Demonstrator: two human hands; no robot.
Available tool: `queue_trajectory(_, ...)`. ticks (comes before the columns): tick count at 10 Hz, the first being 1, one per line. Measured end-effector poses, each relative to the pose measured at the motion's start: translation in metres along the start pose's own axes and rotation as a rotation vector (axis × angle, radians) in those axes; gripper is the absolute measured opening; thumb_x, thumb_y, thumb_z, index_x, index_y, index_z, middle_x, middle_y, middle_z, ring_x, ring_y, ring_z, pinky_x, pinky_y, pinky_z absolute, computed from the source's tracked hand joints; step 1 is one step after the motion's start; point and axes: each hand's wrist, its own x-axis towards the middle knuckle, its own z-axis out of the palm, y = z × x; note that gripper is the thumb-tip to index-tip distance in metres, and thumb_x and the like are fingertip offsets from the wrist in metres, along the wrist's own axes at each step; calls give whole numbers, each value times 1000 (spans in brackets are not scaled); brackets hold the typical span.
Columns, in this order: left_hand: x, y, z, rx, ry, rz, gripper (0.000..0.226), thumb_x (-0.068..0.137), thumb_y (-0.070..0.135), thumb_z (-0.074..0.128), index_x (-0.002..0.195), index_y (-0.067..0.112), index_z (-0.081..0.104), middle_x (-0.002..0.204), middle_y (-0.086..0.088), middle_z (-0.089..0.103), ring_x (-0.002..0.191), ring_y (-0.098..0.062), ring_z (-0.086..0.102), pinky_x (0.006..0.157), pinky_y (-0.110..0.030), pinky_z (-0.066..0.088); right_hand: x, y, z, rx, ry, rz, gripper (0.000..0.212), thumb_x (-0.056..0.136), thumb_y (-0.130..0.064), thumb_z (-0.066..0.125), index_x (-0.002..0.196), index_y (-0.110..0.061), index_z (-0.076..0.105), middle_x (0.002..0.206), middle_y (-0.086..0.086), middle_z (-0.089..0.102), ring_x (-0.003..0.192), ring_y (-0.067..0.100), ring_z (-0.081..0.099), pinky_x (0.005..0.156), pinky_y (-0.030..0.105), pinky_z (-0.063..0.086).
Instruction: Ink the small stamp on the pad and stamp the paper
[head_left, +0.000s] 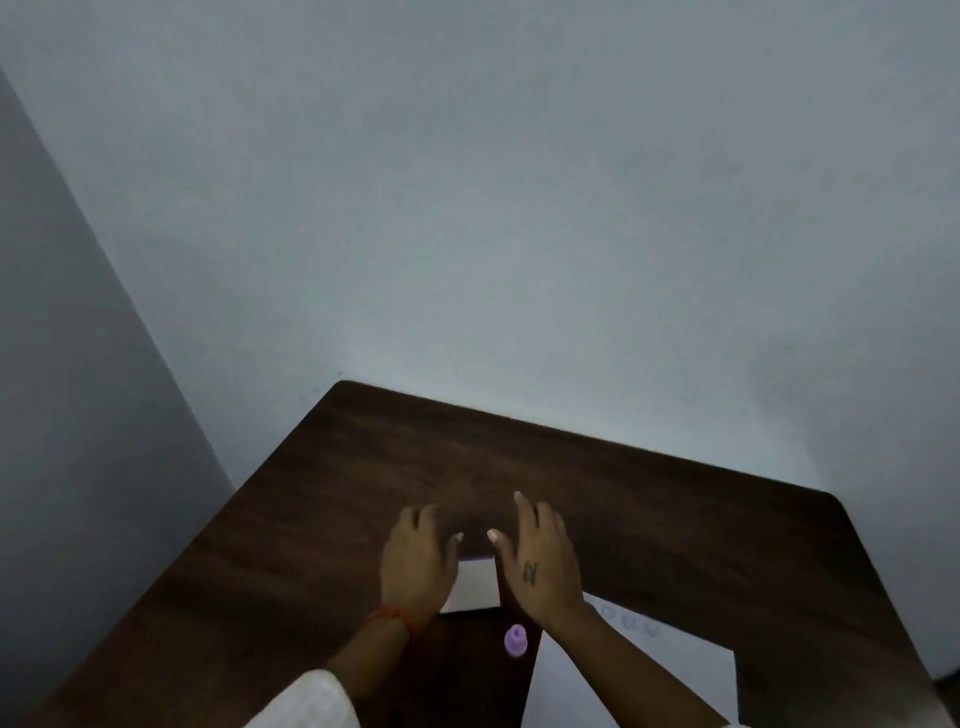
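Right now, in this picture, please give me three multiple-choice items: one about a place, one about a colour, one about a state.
1. Where does the small stamp stand?
A. on the paper
B. on the table, near the person and between the two forearms
C. in the left hand

2. What colour is the small stamp?
A. purple
B. green
C. red

3. What are the hands doing?
A. both are open over a white box
B. the right hand lifts the stamp
C. both are off the table

Key: 1 B, it stands on bare dark table, left of the paper. 2 A, it looks pale purple. 3 A, left hand and right hand flank the white box, fingers spread, gripping nothing.
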Motion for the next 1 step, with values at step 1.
queue_trajectory(1, 14, 32, -9, 132, -33, 324, 60, 94, 37, 42, 144, 15, 17, 157, -9, 13, 145, -25, 8, 120, -38, 9, 10, -8, -20, -108, 43, -112, 59, 94, -42, 39, 143, -16, 19, 154, 8, 23, 143, 21, 17, 117, 34, 20)
